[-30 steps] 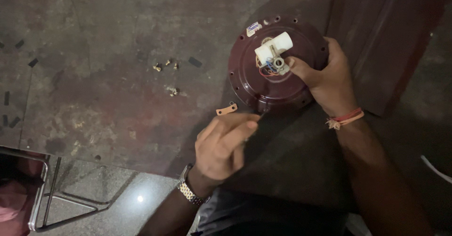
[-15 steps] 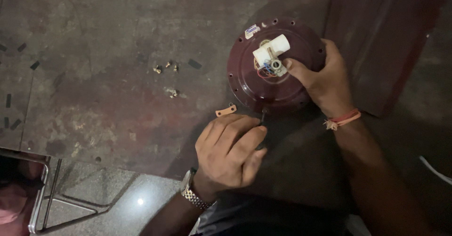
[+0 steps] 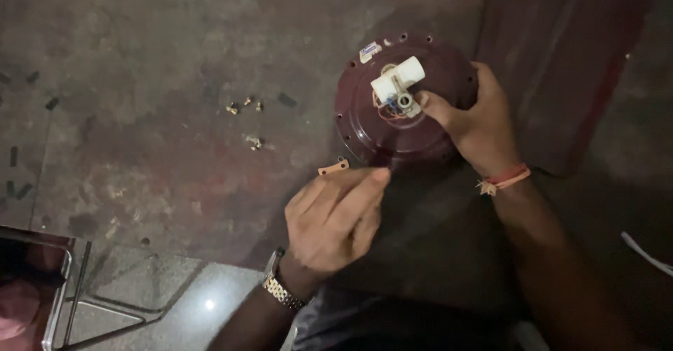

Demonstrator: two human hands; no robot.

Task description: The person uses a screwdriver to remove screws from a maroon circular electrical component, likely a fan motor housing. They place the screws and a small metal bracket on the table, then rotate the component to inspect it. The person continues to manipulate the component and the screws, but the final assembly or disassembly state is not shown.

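1. Round maroon motor housing [image 3: 399, 123] lies flat on the dark stone floor [image 3: 140, 78], upper right of centre.
2. White plastic terminal block [image 3: 397, 81] sits on the housing's hub, with red and blue wires [image 3: 387, 109] bunched just below it.
3. Right hand [image 3: 477, 123] grips the housing's right rim, thumb laid across the top face and touching the hub beside the white block.
4. Left hand [image 3: 336, 218] is curled, fingers pinched together, fingertips at the housing's lower edge; cannot tell what is pinched there, if anything.
5. Small flat copper-coloured bracket [image 3: 333, 168] lies on the floor just beside the left fingertips, near the housing's lower left edge.
6. Loose brass screws [image 3: 244, 104] lie scattered on the floor left of the housing, well apart from both hands; two more [image 3: 254, 141] a little below.
7. Metal-framed stand [image 3: 42, 281] at the bottom left corner; contents not clear.
8. Wristwatch [image 3: 280, 288] on the left wrist, orange thread band [image 3: 506, 179] on the right.
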